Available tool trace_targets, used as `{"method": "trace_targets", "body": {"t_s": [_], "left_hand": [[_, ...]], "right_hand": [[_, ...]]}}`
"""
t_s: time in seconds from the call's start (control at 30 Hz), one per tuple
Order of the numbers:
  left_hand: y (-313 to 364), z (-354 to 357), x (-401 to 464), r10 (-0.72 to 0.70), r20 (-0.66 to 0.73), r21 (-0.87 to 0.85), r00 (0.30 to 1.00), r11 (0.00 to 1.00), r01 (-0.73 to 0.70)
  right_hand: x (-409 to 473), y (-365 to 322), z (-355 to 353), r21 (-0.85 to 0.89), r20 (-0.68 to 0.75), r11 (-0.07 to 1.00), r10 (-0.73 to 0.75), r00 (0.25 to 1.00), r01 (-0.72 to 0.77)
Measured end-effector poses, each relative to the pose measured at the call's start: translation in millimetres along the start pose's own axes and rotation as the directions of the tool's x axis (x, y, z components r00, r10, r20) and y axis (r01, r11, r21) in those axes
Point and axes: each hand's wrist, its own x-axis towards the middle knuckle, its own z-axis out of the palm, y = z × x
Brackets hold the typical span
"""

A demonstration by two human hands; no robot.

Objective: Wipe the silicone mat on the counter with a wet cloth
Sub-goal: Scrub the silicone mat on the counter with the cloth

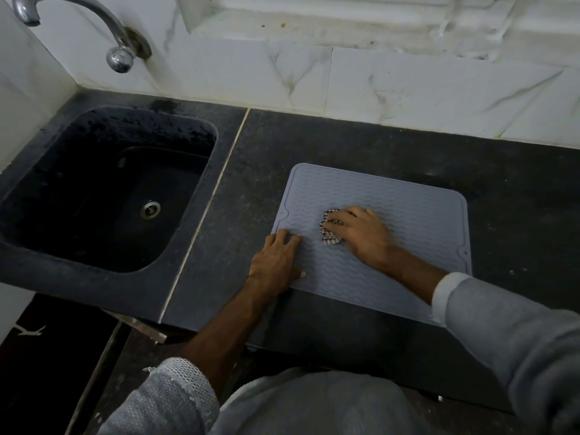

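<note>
A grey silicone mat (405,211) with a wavy ribbed pattern lies flat on the dark counter (345,142), right of the sink. My right hand (361,232) presses a small bunched checked cloth (329,238) onto the middle of the mat; most of the cloth is hidden under the fingers. My left hand (277,262) rests flat on the mat's near left edge, fingers spread, holding nothing.
A deep black sink (40,196) with a metal drain (150,209) sits to the left. A chrome tap (116,42) juts from the marble-tiled wall (408,80) above it. The counter's front edge runs just below the mat.
</note>
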Motion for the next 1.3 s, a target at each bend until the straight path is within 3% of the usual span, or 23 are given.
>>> {"method": "trace_targets", "body": {"t_s": [0.17,0.37,0.6,0.73,0.87,1.13,1.3], "left_hand": [[0,1,1,-0.008,-0.016,0.019,1.0,1.0,0.009],[0,-2,0,0.001,-0.012,0.014,1.0,1.0,-0.001],[11,-8,-4,-0.018,0.018,0.015,1.0,1.0,0.018],[30,-9,0,0.09,-0.004,0.003,0.996,0.996,-0.09],[53,-5,16,0.159,0.066,0.002,0.985,0.987,-0.16],[58,16,32,0.099,0.131,0.04,0.986,0.994,-0.106],[56,14,31,0.131,0.12,0.028,0.984,0.99,-0.135]], "right_hand": [[27,-21,3,-0.008,0.009,0.998,-0.066,0.998,0.066],[-39,33,9,-0.062,-0.054,0.996,-0.074,0.996,0.071],[-51,34,13,0.016,-0.069,1.0,0.027,0.997,-0.026],[-56,43,9,0.235,-0.13,0.964,0.16,0.979,-0.126],[-58,47,-3,0.216,-0.183,0.963,0.203,0.962,-0.162],[-33,18,7,0.086,0.0,0.993,0.078,0.997,-0.077],[-65,44,4,-0.008,0.054,1.0,0.03,0.998,-0.03]]}}
